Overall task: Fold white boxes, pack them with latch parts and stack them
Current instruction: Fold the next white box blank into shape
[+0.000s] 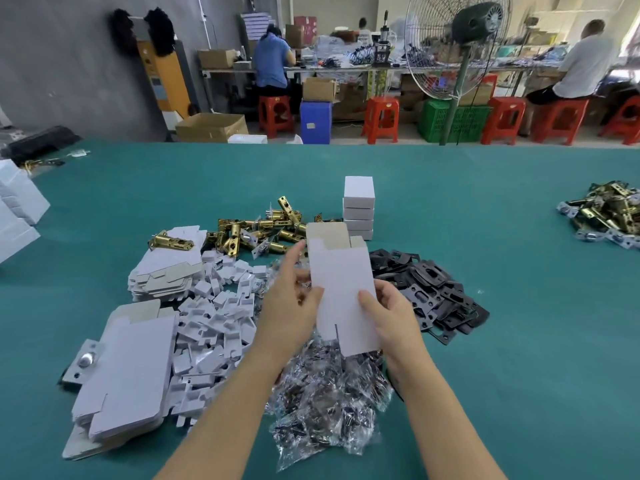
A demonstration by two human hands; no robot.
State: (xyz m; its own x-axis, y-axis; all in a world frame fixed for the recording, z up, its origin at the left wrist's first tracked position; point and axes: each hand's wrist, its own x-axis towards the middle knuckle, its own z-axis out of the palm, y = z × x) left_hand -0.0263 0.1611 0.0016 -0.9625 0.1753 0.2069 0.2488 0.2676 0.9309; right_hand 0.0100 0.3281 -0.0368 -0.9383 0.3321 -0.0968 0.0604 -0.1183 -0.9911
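Both your bare forearms reach up from the lower edge and meet at mid-frame.

Your left hand is raised with the palm turned inward, its fingers stretched upward and its thumb pressed in on the right side, pinching. Your right hand sits just beside it and a little lower, back of the hand toward you, with the thumb laid flat in front and the fingers tucked behind. Your wrists stand close together and apart.

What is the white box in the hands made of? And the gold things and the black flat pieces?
White box: likely thin card, matte white outside, grey-brown inside its flaps. Gold latches: look like shiny brass-coloured metal. Black plates: flat, matte black, probably painted metal, can't be sure.
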